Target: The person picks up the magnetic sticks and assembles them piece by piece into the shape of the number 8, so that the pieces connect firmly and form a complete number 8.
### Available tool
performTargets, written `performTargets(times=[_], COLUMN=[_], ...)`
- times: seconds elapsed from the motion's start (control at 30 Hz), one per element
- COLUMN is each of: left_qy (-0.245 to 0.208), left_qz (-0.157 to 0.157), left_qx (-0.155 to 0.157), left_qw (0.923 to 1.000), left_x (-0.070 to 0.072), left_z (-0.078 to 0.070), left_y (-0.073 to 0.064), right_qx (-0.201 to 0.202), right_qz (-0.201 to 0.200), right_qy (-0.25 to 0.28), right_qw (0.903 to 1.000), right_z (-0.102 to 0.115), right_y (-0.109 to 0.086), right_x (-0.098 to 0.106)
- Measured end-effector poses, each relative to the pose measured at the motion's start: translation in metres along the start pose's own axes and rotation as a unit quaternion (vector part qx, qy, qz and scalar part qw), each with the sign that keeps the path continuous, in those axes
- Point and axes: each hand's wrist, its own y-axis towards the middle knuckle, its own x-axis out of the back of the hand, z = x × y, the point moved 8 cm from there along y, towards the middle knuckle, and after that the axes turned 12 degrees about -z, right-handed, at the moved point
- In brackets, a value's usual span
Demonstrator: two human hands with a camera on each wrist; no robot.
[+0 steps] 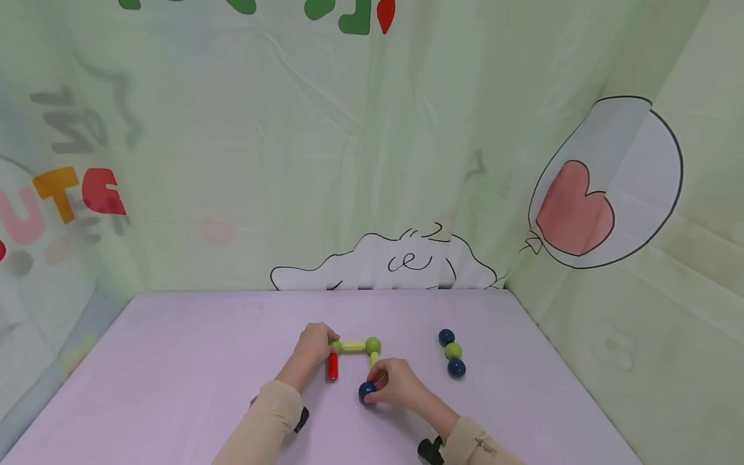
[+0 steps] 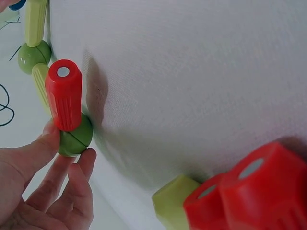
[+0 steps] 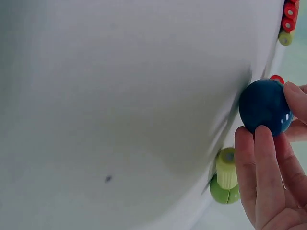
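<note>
My left hand (image 1: 314, 342) pinches a green ball (image 2: 76, 139) at the left corner of a small figure of magnetic sticks and balls. A red stick (image 1: 333, 366) points from that ball toward me, its bare end showing a round silver disc. From the same corner a yellow-green stick (image 1: 352, 347) runs right to a second green ball (image 1: 373, 345). Another yellow-green stick (image 1: 374, 358) leads from there toward me. Between the thumb and fingers of my right hand (image 1: 398, 382) is a dark blue ball (image 3: 266, 106), close to that stick's near end.
On the right of the table (image 1: 523, 400) lies a row of balls: a blue one (image 1: 446, 337), a green one (image 1: 453, 351) and another blue one (image 1: 456, 368). Loose red sticks (image 2: 259, 187) and a yellow-green stick (image 2: 176, 203) lie near my left wrist. A printed curtain (image 1: 232, 161) stands behind.
</note>
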Motion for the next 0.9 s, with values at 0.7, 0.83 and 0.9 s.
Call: performTargets(times=[0.7,0.83,0.9], left_qy=[0.001,0.004,0.002], left_qz=[0.003,0.002,0.003], left_qx=[0.006,0.004,0.007], left_qw=[1.0,1.0,1.0], left_x=[0.0,0.0,0.0], left_z=[0.0,0.0,0.0], left_y=[0.0,0.001,0.001], right_qx=[-0.013,-0.017,-0.016], right_qz=[0.011,0.008,0.004], right_qy=[0.045,0.049,0.054], right_qw=[0.9989,0.9986,0.9984], right_z=[0.022,0.024,0.025], right_y=[0.009,0.012,0.014], right_x=[-0.027,-0.032,-0.034])
